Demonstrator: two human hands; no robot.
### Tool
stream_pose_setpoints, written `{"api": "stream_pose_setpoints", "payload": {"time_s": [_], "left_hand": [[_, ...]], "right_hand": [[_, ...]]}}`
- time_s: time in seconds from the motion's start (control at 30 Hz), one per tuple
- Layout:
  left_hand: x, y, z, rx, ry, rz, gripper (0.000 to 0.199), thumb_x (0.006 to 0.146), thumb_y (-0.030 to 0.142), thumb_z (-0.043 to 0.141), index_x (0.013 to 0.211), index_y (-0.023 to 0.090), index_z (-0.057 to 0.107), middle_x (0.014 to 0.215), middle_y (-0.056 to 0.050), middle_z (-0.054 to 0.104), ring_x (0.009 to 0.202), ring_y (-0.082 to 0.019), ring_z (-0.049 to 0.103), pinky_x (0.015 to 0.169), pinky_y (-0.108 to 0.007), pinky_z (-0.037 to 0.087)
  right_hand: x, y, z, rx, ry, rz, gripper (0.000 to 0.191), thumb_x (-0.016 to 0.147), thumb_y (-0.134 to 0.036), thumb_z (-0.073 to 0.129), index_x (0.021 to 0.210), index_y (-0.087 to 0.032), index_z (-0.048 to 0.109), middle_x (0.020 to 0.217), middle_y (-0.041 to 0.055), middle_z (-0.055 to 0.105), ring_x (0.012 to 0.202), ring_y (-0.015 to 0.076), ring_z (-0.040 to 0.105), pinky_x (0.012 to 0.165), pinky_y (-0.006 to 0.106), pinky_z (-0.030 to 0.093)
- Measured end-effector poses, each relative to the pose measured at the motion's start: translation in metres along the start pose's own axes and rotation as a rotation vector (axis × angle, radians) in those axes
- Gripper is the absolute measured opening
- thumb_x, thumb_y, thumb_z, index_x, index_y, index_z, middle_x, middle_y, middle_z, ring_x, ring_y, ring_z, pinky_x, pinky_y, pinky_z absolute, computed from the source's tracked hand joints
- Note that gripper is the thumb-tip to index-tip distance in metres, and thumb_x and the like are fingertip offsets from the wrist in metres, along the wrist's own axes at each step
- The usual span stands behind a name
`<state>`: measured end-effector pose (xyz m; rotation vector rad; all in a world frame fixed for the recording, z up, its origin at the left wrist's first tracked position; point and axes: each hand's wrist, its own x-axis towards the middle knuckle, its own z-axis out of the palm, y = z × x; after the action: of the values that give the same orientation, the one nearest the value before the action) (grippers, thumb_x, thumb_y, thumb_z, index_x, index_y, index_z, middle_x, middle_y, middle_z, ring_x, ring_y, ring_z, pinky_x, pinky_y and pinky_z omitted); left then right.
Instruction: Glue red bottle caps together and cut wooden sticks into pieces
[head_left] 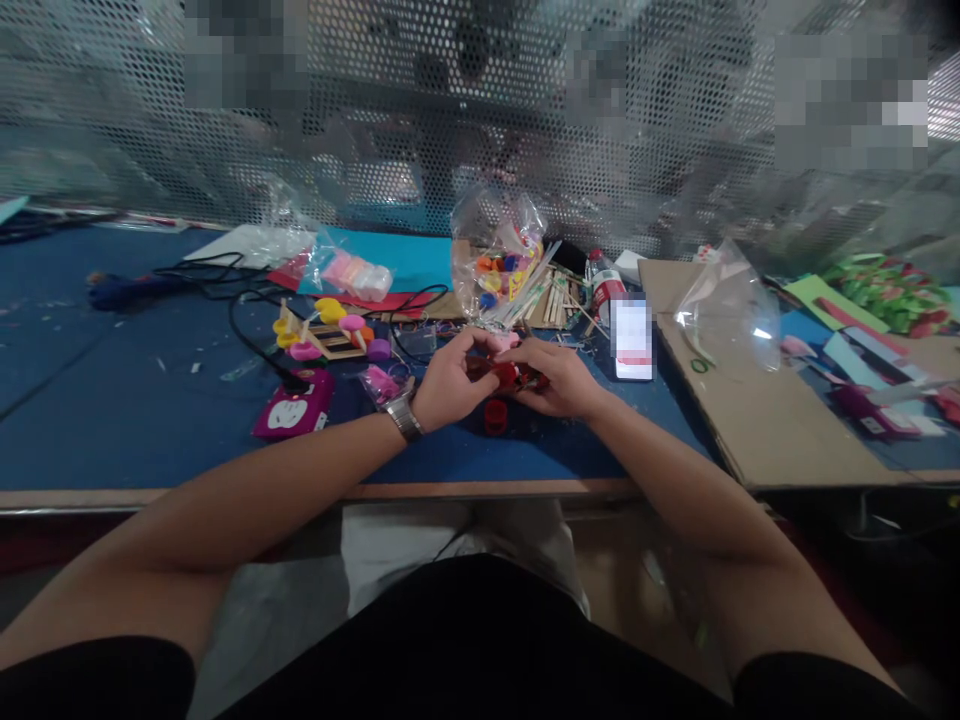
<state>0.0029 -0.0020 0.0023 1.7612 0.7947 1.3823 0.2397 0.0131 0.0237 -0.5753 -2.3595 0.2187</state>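
My left hand (459,382) and my right hand (556,378) meet over the blue table, fingers curled inward. Between them is a small glossy red piece (508,376), partly covered by the fingers, its kind unclear. A pink lump (507,342) shows at the fingertips behind it. Just below the hands stands a small round red tub (495,416). Left of my wrist lies a clear bag (384,384) with something bright pink inside. A stick frame (330,338) bearing coloured tubs or lumps sits further left.
A purple power socket (295,405) with a black cable is at left. Behind the hands are a clear bag of coloured tubs (496,270) and wooden sticks (559,298). A phone (631,340), a bottle (602,285) and cardboard (780,430) stand or lie to the right.
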Motion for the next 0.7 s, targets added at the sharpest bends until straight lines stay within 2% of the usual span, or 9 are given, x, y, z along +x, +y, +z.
{"api": "stream_pose_setpoints", "payload": {"time_s": [0.1,0.17,0.23,0.37,0.5,0.6,0.7], "left_hand": [[-0.0007,-0.0031,0.0007,-0.126,-0.057,0.001,0.039,0.092,0.039,0.086,0.12,0.02,0.067,0.124,-0.011,0.075,0.11,-0.021,0.077,0.094,-0.034,0.068],[-0.0008,-0.0045,0.0018,-0.188,-0.107,-0.017,0.051,0.092,0.045,0.091,0.127,0.02,0.065,0.132,-0.014,0.077,0.114,-0.022,0.079,0.097,-0.035,0.069],[-0.0006,-0.0048,0.0029,-0.198,-0.108,-0.037,0.059,0.089,0.049,0.095,0.13,0.02,0.065,0.133,-0.015,0.079,0.114,-0.022,0.081,0.097,-0.035,0.07],[0.0016,-0.0028,0.0022,-0.174,-0.003,-0.059,0.059,0.088,0.059,0.095,0.124,0.018,0.072,0.119,-0.012,0.083,0.105,-0.021,0.081,0.091,-0.032,0.069],[0.0051,-0.0035,-0.0025,-0.239,0.064,-0.141,0.06,0.093,0.07,0.086,0.123,0.019,0.074,0.102,-0.006,0.081,0.082,-0.016,0.078,0.079,-0.032,0.068],[0.0064,-0.0074,-0.0052,-0.274,0.085,-0.183,0.065,0.095,0.076,0.081,0.128,0.021,0.073,0.099,-0.004,0.078,0.08,-0.015,0.075,0.078,-0.031,0.066],[0.0053,-0.0107,-0.0055,-0.274,0.067,-0.179,0.061,0.099,0.076,0.074,0.13,0.023,0.071,0.102,-0.005,0.075,0.082,-0.016,0.071,0.077,-0.032,0.064]], "right_hand": [[0.0005,-0.0001,0.0017,-0.004,0.067,0.019,0.039,0.1,-0.036,0.073,0.137,-0.023,0.072,0.121,0.0133,0.084,0.108,0.0269,0.081,0.094,0.04,0.064],[0.0006,0.0011,0.0024,0.008,0.093,0.063,0.036,0.1,-0.039,0.072,0.132,-0.023,0.074,0.119,0.0133,0.086,0.107,0.027,0.082,0.095,0.041,0.065],[0.0005,0.0024,0.0029,0.02,0.086,0.104,0.035,0.1,-0.039,0.07,0.131,-0.023,0.075,0.122,0.0134,0.086,0.109,0.0272,0.083,0.096,0.042,0.065],[-0.0002,0.0056,0.005,0.037,0.08,0.165,0.042,0.098,-0.04,0.075,0.137,-0.024,0.075,0.128,0.0129,0.086,0.112,0.0277,0.083,0.097,0.042,0.065],[-0.0004,0.0091,0.0056,0.036,0.122,0.266,0.055,0.099,-0.058,0.08,0.141,-0.023,0.071,0.128,0.0137,0.086,0.11,0.0298,0.082,0.096,0.041,0.064],[0.0009,0.0076,0.0027,0.002,0.052,0.301,0.057,0.106,-0.064,0.069,0.145,-0.022,0.07,0.127,0.0152,0.085,0.111,0.0321,0.081,0.097,0.042,0.062],[0.0031,0.0021,-0.0006,-0.044,-0.09,0.309,0.059,0.111,-0.058,0.061,0.159,-0.024,0.063,0.136,0.017,0.083,0.114,0.0343,0.081,0.097,0.044,0.062]]}}
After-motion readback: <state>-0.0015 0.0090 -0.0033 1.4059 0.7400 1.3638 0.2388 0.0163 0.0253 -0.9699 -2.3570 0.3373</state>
